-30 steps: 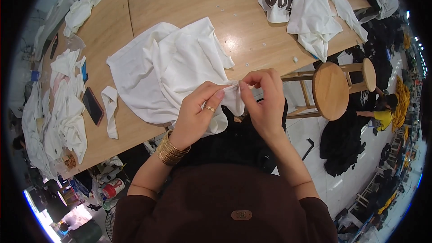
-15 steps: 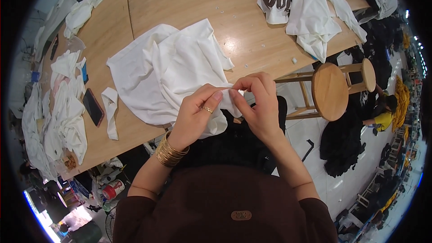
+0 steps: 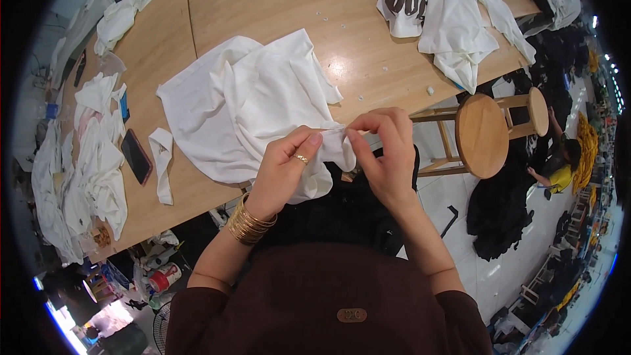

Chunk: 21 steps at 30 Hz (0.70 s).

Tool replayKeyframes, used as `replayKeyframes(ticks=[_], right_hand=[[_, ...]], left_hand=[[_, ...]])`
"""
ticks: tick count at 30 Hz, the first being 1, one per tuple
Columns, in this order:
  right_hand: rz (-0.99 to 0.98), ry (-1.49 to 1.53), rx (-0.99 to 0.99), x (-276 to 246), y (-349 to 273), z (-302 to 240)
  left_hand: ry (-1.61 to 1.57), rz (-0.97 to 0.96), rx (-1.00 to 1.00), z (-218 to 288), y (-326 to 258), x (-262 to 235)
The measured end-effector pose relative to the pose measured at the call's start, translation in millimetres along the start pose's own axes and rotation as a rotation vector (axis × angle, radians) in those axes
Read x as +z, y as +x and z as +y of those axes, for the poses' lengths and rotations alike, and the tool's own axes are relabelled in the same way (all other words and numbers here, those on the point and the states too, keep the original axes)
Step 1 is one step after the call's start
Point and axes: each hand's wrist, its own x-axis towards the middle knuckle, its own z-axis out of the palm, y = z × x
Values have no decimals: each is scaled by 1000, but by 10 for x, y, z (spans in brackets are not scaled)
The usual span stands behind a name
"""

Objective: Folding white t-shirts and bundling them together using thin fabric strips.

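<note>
A white garment (image 3: 263, 92) lies crumpled across the near edge of the wooden table, one small corner of it drawn up toward me. My left hand (image 3: 287, 164), with a ring and a stack of gold bangles, pinches that corner between thumb and forefinger. On the other side of the corner my right hand (image 3: 386, 151) pinches the cloth's edge, thumb against forefinger. A short stretch of white cloth spans the gap between the two hands. The lower part of the garment hangs past the table edge.
White cloth pieces (image 3: 98, 158) heap at the left, near a phone (image 3: 137, 156) and a white strip (image 3: 161, 164). Printed white garments (image 3: 453, 26) lie at the far right. Beyond the table stand wooden stools (image 3: 482, 136), a black fabric pile (image 3: 499, 217) and another person (image 3: 559, 174).
My right hand has moved slightly to the right, widening the gap between the hands, so more of the pinched cloth shows. My left hand stays nearly in place.
</note>
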Motion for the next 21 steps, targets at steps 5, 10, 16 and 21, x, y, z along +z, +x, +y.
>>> replayKeyframes(ticks=[5,10,16,21], right_hand=[[31,-65,16,-17,10,39],[-57,-27,-2,-21,14,19],[74,27,112,34,11,106],[-31,8,46,16,-4,21]], left_hand=[[-66,-8,-9,-1,6,5],[-195,3,-67,-45,-6,-3],[-81,-14,-1,-46,3,8],[-169,4,-21,-68,2,10]])
